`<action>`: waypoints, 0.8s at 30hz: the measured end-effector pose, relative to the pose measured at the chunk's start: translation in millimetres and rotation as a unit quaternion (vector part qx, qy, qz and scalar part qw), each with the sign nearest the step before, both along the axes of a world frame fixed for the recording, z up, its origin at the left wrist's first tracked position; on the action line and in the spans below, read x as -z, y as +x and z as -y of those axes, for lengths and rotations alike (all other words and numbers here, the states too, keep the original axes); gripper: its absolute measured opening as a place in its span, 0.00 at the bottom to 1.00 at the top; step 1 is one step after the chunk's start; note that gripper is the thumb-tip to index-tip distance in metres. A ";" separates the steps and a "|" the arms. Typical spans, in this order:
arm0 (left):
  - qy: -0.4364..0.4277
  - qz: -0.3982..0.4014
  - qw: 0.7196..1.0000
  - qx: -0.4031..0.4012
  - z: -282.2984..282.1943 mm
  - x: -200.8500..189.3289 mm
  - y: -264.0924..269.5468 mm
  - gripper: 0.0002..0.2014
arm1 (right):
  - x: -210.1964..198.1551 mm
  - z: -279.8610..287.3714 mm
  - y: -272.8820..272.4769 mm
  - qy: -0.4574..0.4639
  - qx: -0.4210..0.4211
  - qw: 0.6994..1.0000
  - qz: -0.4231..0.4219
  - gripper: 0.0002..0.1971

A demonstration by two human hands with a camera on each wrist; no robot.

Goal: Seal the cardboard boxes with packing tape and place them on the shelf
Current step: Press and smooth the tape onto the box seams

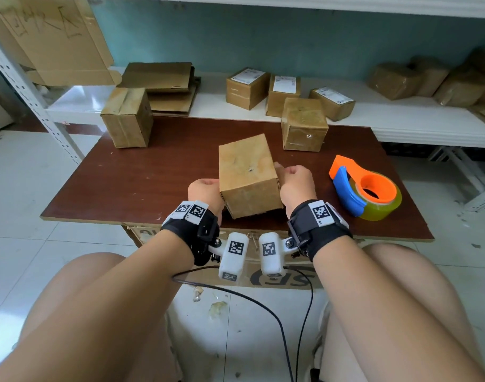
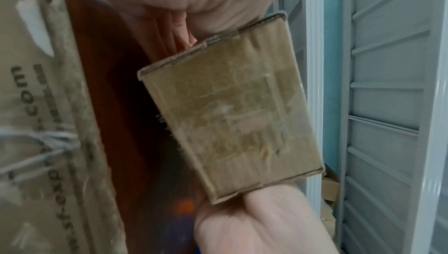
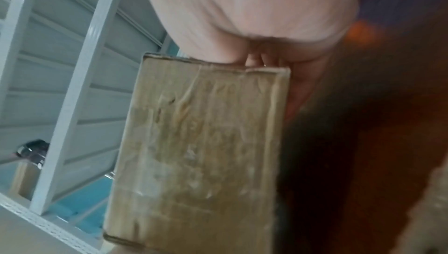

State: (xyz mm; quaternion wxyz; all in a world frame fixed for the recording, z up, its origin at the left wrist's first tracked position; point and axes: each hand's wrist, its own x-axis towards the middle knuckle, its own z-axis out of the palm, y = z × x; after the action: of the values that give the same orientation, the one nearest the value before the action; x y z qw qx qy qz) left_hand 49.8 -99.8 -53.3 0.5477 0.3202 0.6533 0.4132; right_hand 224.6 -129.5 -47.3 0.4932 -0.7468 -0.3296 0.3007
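A small brown cardboard box (image 1: 248, 175) is held tilted just above the dark red table (image 1: 142, 177), near its front edge. My left hand (image 1: 204, 193) grips the box's left side and my right hand (image 1: 295, 183) grips its right side, fingers curled round the edges. In the left wrist view the box's end face (image 2: 232, 108) shows between both hands. The right wrist view shows the same face (image 3: 198, 152), blurred. An orange and blue tape dispenser (image 1: 365, 187) with a roll of clear tape lies on the table to the right of my right hand.
Two more boxes stand at the table's back, one left (image 1: 127, 117) and one right (image 1: 304, 124). The white shelf (image 1: 387, 125) behind holds several labelled boxes (image 1: 284, 93) and flattened cardboard (image 1: 164, 84). A metal rack post (image 1: 29, 89) rises at the left.
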 end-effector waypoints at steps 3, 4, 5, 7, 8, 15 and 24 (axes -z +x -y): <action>0.020 0.064 0.998 -0.014 13.1 -0.8 11.1 0.09 | -15.0 7.4 0.8 0.076 0.038 0.994 -0.069 0.19; 0.028 0.075 0.997 -0.016 16.2 -2.4 13.9 0.11 | -19.4 10.5 1.6 0.091 0.042 0.991 -0.088 0.19; 0.037 0.086 0.995 -0.020 18.9 -5.0 16.1 0.12 | -22.8 13.4 2.3 0.105 0.042 0.988 -0.107 0.21; 0.053 0.100 0.993 -0.031 21.8 -10.4 19.7 0.12 | -26.0 17.9 4.2 0.131 0.039 0.980 -0.145 0.25; 0.059 0.101 0.992 -0.036 23.0 -13.2 20.9 0.12 | -26.9 20.0 4.5 0.143 0.039 0.975 -0.164 0.26; 0.077 0.133 0.987 -0.054 29.4 -26.5 26.6 0.26 | -36.7 32.4 3.5 0.174 0.026 0.953 -0.246 0.17; 0.109 0.181 0.975 -0.075 41.3 -34.0 29.4 0.27 | -48.7 41.7 3.1 0.204 -0.019 0.919 -0.337 0.13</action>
State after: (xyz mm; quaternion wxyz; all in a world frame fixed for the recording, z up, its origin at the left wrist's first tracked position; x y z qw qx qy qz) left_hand 79.2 -141.1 -19.3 0.5861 0.2480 0.5164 0.5730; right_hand 227.7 -171.2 1.3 0.7109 -0.4783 -0.2123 0.4700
